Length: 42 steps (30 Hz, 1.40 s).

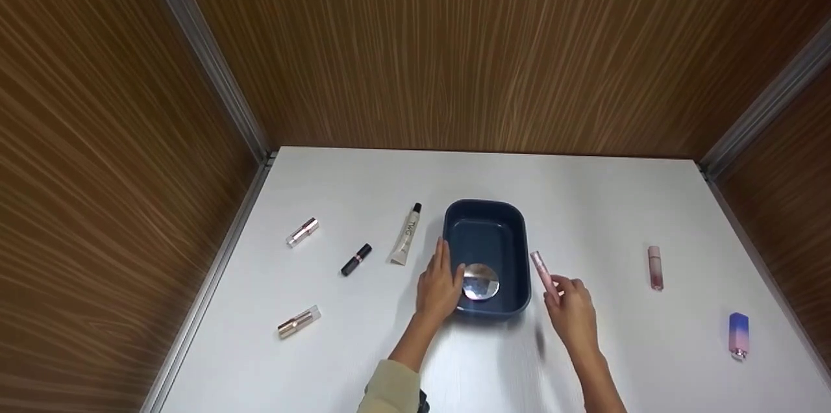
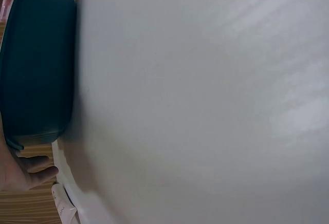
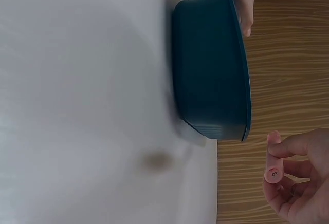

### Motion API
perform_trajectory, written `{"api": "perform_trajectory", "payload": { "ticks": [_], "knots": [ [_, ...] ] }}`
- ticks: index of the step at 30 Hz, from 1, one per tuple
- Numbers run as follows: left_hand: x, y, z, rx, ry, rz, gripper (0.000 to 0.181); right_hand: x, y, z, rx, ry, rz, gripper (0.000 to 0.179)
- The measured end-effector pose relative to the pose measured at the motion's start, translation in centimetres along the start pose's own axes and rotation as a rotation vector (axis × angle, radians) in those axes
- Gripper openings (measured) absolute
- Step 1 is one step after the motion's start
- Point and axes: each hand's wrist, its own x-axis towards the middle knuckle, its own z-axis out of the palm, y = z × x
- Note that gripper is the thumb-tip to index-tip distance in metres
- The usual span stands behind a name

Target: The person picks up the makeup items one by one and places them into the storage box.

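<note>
Near the middle of the table stands a dark blue plastic box (image 1: 488, 317). My left hand (image 1: 439, 286) holds its left wall, thumb over the rim and fingers along the outside. A round shiny compact (image 1: 480, 281) lies inside at the near end. To the right of the box, my right hand (image 1: 572, 312) pinches a slim pink lip gloss tube (image 1: 544, 272) between thumb and fingers, held above the table. In the right wrist view the round end of the tube (image 3: 274, 174) faces the camera.
Left of the box lie a cream squeeze tube (image 1: 406, 236), a black lipstick (image 1: 356, 260) and two clear-capped lipsticks (image 1: 302, 232). On the right lie a pink lip gloss (image 1: 655, 267) and a blue-pink tube (image 1: 738, 335). Wood-grain panels (image 1: 480, 49) enclose the table.
</note>
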Motion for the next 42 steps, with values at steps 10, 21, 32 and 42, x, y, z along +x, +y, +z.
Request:
{"api": "perform_trajectory", "payload": {
  "ticks": [10,21,32,42],
  "knots": [
    [0.1,0.1,-0.1,-0.015,-0.018,-0.006,0.06,0.4,-0.7,0.6,0.008,-0.013,-0.021,0.026],
    [0.2,0.0,-0.2,-0.006,-0.022,-0.01,0.06,0.6,-1.1,0.9,0.019,-0.008,-0.037,0.026],
    [0.1,0.0,-0.1,0.004,-0.016,-0.005,0.059,0.7,-1.4,1.3,0.014,0.001,-0.042,0.026],
    [0.1,0.1,-0.2,-0.003,-0.017,-0.006,0.059,0.8,-1.5,1.7,0.028,-0.024,-0.018,0.025]
  ]
}}
